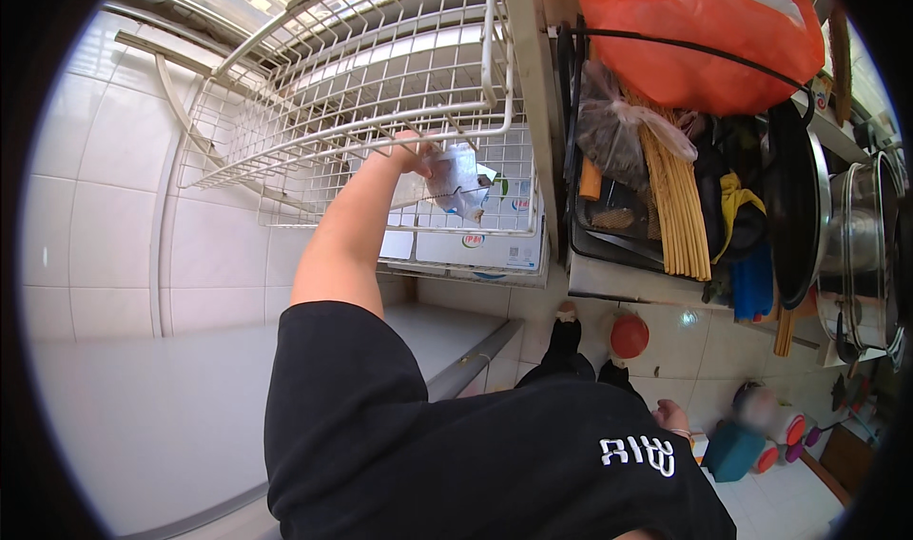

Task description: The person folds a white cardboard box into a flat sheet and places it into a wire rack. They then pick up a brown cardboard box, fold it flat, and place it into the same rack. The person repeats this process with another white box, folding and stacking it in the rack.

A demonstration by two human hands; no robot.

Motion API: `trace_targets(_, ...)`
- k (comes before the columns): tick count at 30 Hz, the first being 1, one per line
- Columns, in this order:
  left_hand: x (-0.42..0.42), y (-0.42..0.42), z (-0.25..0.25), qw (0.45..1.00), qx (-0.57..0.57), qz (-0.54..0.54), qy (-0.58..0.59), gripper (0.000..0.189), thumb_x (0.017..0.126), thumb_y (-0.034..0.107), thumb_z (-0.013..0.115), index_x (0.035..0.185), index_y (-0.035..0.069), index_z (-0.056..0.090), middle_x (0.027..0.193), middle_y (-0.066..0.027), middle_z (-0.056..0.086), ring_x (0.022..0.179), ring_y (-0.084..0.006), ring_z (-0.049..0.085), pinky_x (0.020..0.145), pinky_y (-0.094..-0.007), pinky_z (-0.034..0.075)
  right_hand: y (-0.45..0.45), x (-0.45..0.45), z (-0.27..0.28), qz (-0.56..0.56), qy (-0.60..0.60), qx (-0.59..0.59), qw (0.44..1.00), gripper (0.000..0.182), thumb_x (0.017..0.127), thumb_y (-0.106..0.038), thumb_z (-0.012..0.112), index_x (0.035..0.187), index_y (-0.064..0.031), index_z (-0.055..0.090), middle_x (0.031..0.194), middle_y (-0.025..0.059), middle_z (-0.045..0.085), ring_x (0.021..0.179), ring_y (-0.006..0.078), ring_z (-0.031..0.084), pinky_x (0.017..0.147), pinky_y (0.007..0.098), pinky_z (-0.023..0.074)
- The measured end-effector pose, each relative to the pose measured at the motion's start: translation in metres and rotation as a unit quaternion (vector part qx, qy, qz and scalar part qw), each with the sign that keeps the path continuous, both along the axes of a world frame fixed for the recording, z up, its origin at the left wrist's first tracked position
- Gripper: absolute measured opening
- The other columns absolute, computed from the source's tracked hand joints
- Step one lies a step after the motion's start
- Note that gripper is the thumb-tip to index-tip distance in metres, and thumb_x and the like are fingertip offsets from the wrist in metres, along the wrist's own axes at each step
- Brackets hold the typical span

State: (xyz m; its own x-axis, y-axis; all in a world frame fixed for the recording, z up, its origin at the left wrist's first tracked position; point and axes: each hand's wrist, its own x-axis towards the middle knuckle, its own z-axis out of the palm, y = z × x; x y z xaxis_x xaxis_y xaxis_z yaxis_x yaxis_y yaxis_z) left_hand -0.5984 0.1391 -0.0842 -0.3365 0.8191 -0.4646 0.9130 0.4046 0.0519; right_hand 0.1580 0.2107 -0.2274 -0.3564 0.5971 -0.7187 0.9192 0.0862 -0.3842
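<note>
My left hand (pixel 412 156) is inside the lower tier of a white wire basket rack, with the fingers pinched on a crumpled, silvery clear plastic packet (pixel 456 176). What the packet contains is unclear. The white wire basket (pixel 371 76) above partly covers the hand's top. Beneath the packet, a printed white carton (pixel 478 248) bearing writing shows through the wires. My right hand (pixel 670 415) hangs low beside my body, far from the rack; a band circles its wrist. Its fingers look curled, and nothing is seen in them.
On the right, a black mesh rack (pixel 620 240) holds chopsticks (pixel 674 205), a tied plastic bag (pixel 613 126) and a red plastic bag (pixel 699 48). A black pan (pixel 788 205) and steel pots (pixel 859 248) stand beyond. A grey-white surface (pixel 164 412) lies left; a red stool (pixel 629 336) is near my feet.
</note>
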Motion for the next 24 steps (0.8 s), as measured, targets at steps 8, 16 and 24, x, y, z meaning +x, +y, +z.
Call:
trace_targets(8, -0.004, 0.005, 0.001, 1.0, -0.008, 0.011, 0.014, 0.072, 0.057, 0.027, 0.08, 0.121, 0.017, 0.048, 0.118, -0.0103, 0.054, 0.109, -0.0301, 0.051, 0.089, -0.0398, 0.045, 0.003, 0.003, -0.014, -0.008, -0.021, -0.003, 1.0, 0.036, 0.07, -0.014, 0.069, 0.104, -0.0042, 0.059, 0.089, 0.0137, 0.064, 0.08, 0.0261, 0.062, 0.074, 0.0346, 0.0495)
trace_targets(16, 0.002, -0.009, 0.003, 0.992, 0.056, -0.065, 0.089, 0.066, 0.054, 0.031, 0.081, 0.112, 0.012, 0.055, 0.113, -0.0087, 0.056, 0.104, -0.0288, 0.053, 0.088, -0.0374, 0.045, 0.002, -0.001, -0.019, -0.016, -0.012, -0.011, 1.0, 0.035, 0.07, -0.014, 0.069, 0.104, -0.0061, 0.06, 0.089, 0.0124, 0.064, 0.082, 0.0261, 0.062, 0.076, 0.0345, 0.0494)
trace_targets(24, 0.058, 0.021, 0.018, 0.978, 0.11, -0.144, 0.104, 0.055, 0.056, 0.028, 0.08, 0.104, 0.012, 0.058, 0.104, -0.0076, 0.058, 0.102, -0.0268, 0.054, 0.079, -0.0395, 0.045, 0.005, -0.013, -0.014, -0.021, 0.001, -0.014, 1.0, 0.035, 0.071, -0.015, 0.069, 0.104, -0.0056, 0.06, 0.089, 0.0131, 0.064, 0.081, 0.0257, 0.062, 0.076, 0.0344, 0.0494)
